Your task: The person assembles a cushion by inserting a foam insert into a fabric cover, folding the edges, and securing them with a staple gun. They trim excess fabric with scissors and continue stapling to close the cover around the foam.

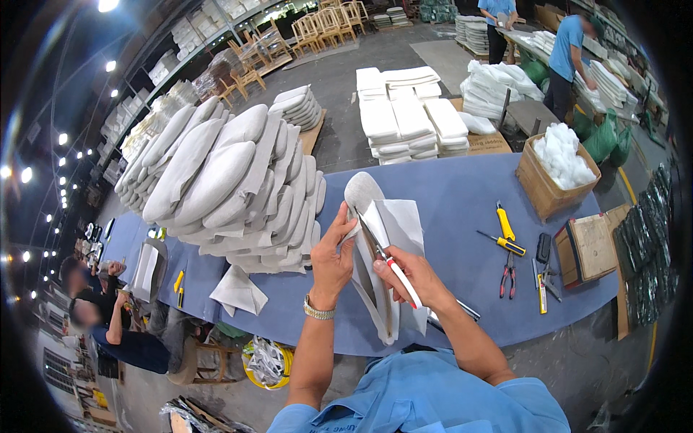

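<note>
A grey upholstered chair pad stands tilted on the table in front of me, its loose fabric edge and brown inner board showing along the side. My left hand is closed, pinching the fabric edge near the pad's upper end. My right hand grips a scissors-like tool with white-and-red handles. Its slim metal end points up along the open edge, close to my left fingers. Pale fabric spreads out behind the pad. A metal rod-like thing lies partly hidden beside my right forearm.
A tall stack of grey pads fills the table's left, with a fabric scrap beside it. On the right lie a yellow cutter, a screwdriver, pliers and a box of white stuffing. Two people sit at left.
</note>
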`<action>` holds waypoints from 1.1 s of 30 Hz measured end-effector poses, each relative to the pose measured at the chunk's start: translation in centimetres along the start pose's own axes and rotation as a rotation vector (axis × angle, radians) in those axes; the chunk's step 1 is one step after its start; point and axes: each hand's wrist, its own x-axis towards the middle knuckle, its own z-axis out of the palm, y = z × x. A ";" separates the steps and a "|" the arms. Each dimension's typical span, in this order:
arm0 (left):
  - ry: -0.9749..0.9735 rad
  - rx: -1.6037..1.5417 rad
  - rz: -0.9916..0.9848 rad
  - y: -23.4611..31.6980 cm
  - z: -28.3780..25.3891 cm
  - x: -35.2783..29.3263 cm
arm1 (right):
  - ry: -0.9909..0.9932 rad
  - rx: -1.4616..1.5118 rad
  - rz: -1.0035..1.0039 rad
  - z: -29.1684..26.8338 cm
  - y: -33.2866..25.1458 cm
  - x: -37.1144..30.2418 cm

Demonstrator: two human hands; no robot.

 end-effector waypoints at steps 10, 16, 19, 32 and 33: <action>0.000 -0.015 -0.062 0.9 -0.2 -0.5 | -0.022 -0.073 0.014 -0.7 0.2 -0.3; -0.046 -0.103 -0.103 0.7 -0.7 -0.7 | -0.056 -0.047 0.049 -1.3 -0.2 -0.7; -0.106 -0.147 -0.075 0.8 -1.3 -0.4 | -0.090 -0.042 0.042 -1.4 -0.4 -0.9; -0.426 -0.182 -0.073 1.1 -5.1 2.3 | -0.067 -0.124 -0.047 -0.9 -0.1 -1.4; -0.426 -0.173 -0.067 1.1 -5.2 2.3 | -0.059 -0.136 -0.065 -0.9 0.0 -1.4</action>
